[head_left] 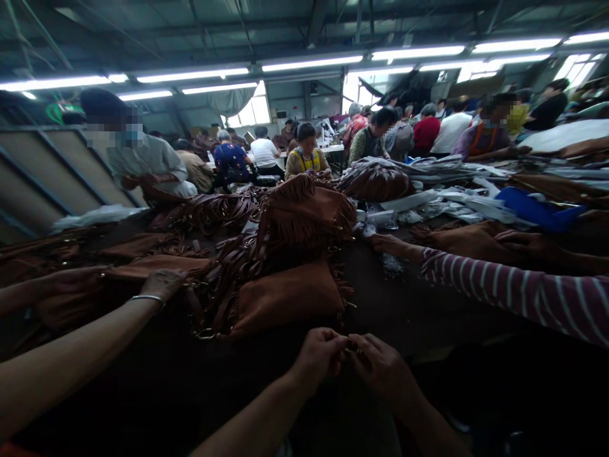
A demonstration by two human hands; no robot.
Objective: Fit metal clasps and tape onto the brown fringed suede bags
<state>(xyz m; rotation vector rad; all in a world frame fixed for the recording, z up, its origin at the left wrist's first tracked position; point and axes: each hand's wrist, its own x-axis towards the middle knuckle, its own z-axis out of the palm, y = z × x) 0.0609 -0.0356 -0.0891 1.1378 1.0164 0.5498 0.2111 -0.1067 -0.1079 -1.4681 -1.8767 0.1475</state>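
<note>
Small metal fitting [351, 350] sat pinched between the curled fingers of left hand [318, 358] and right hand [379, 369], seemingly held close for fine work, near a brown fringed suede bag [285, 298] on the dark worktable [419, 317]

The left hand [318, 358] and right hand [380, 368] meet low in the centre of the view, fingers curled inward, knuckles up. The bare left forearm [247, 422] and right forearm [431, 425] angle in from below. The light is dim, so the fingertips are hard to make out.
</note>
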